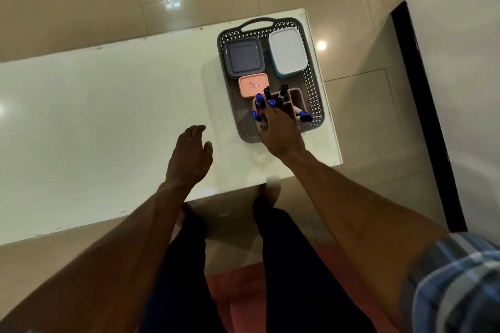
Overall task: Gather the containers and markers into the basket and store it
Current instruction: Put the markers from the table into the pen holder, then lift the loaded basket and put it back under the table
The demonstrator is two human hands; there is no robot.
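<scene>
A grey perforated basket (313,89) with a far handle stands at the right end of the white table (108,116). Inside it lie a grey square container (244,57), a white-lidded teal container (287,51) and a small pink container (253,85). A compartmented holder (296,97) in the basket's near part carries several markers (271,101) with blue and black caps. My right hand (280,132) reaches into that holder with its fingers curled round the markers. To the basket's left, my left hand (190,155) hovers flat over the table, fingers relaxed, holding nothing.
The basket stands close to the table's right edge (324,89). Beige floor tiles surround the table, and a white wall with a dark vertical strip (424,116) rises on the right. My legs stand at the near edge on a red mat (243,292).
</scene>
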